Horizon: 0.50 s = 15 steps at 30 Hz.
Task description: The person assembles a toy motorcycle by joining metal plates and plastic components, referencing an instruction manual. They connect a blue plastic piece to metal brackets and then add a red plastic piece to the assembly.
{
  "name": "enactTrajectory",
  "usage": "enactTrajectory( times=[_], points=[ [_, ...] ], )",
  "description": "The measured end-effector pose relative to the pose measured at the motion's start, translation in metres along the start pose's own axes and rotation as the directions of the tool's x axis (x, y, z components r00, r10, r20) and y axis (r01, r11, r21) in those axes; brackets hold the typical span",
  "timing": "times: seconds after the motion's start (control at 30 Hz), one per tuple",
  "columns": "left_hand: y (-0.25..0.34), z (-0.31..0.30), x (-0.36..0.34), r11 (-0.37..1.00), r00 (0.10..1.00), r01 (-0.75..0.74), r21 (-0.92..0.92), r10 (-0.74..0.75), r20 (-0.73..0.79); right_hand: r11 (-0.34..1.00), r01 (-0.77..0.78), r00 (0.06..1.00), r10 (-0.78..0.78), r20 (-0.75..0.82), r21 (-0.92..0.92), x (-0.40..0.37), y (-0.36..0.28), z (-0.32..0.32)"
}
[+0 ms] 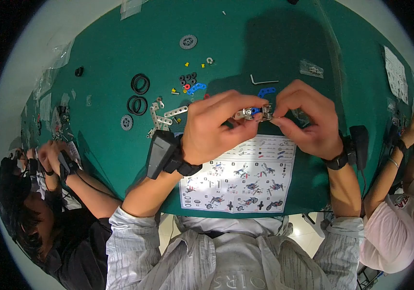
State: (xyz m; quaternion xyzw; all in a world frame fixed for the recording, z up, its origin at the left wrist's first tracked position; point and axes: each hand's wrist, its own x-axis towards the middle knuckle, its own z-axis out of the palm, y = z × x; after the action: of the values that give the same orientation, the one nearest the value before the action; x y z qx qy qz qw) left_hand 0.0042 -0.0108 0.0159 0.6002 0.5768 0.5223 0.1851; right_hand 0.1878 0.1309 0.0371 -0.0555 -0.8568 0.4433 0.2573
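My left hand (pixel 219 123) is closed, pinching a small construction-kit assembly (pixel 254 111) of silver metal and blue parts between thumb and fingers. At the assembly's right end, the thumb and forefinger of my right hand (pixel 308 118) close on its metal part; any tiny screw there is too small to make out. Below both hands lies a printed instruction sheet (pixel 238 193) with step pictures. A blue curved piece (pixel 266 92) and an L-shaped hex key (pixel 264 81) rest just beyond the fingers.
Left of my hands lie perforated metal strips (pixel 175 112), black rubber tyres (pixel 140 83), a grey wheel (pixel 126 122) and small black rings (pixel 188 78). Another grey wheel (pixel 188 42) is farther back. A small plastic bag (pixel 311 69) sits right. People work at both sides.
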Motion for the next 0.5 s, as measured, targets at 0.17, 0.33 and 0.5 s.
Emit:
enactTrajectory(
  times=[0.17, 0.33, 0.5],
  points=[
    [-0.0031, 0.0026, -0.0023, 0.999, 0.999, 0.035, -0.011, -0.035, -0.024, 0.997, 0.050, 0.998, -0.051, -0.022, -0.054, -0.0002, 0.0012, 0.0025],
    [-0.0053, 0.0030, -0.0028, 0.998, 0.999, 0.042, -0.055, -0.043, -0.013, 0.982, 0.118, 0.992, -0.124, -0.032, -0.150, -0.0030, -0.0002, 0.0041],
    [-0.0022, 0.0002, -0.0009, 0.999, 1.000, 0.012, -0.037, -0.012, -0.002, 0.991, 0.100, 0.995, -0.102, -0.014, -0.086, -0.0017, 0.0002, 0.0017]
  ],
)
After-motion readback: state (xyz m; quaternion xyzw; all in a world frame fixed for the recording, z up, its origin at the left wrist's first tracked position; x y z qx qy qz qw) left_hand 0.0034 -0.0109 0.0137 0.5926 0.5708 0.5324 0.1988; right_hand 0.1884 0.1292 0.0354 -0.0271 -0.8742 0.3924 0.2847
